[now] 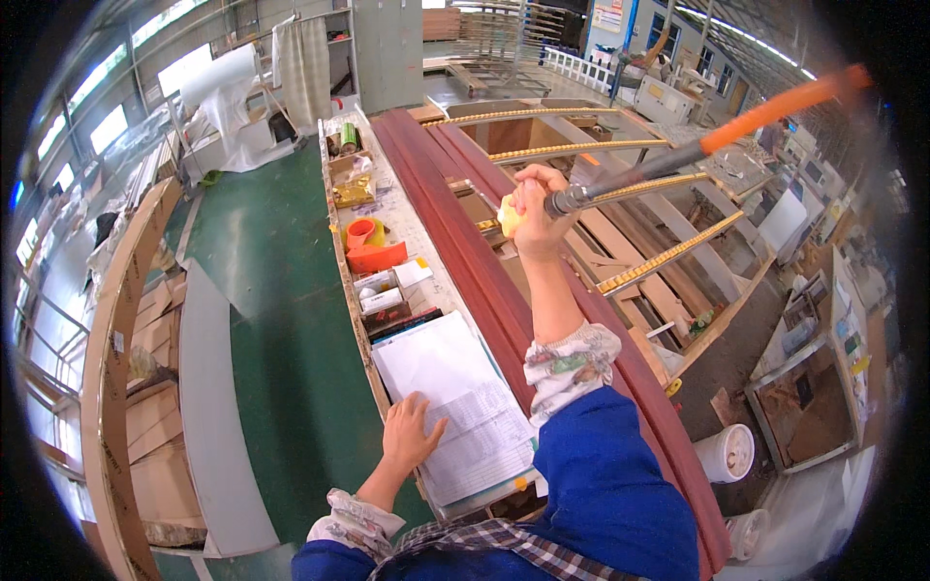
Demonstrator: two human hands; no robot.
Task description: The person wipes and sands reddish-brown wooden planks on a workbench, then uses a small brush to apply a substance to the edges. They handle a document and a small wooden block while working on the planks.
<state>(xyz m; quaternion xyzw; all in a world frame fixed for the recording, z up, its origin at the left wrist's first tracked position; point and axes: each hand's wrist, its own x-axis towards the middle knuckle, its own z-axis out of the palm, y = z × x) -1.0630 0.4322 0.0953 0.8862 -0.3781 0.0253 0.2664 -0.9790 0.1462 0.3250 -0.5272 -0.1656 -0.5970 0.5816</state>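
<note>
- Left hand point(411, 434): I find its grip released, fingers spread on the sheets point(475, 412); the touch probably steadies the paper, though I cannot measure any pressure.
- Sheets: stacked at the near end of the bench point(412, 218), across its width; I judge that spot chosen for easy reading and reach.
- Right hand point(538, 215): raised beyond the bench's right edge, its grip closed about a yellow piece point(510, 215); a grey-and-orange rod point(630, 178) runs from the fist outward to the right; whether the two are joined, I cannot tell; the height likely holds the rod clear of the paper.
- Orange roll point(360, 232) and small boxes point(383, 308): along the bench's left edge, beyond the sheets; apparently grouped there for access.
- Red-brown boards point(436, 203): lengthwise beside the bench's right edge.
</note>
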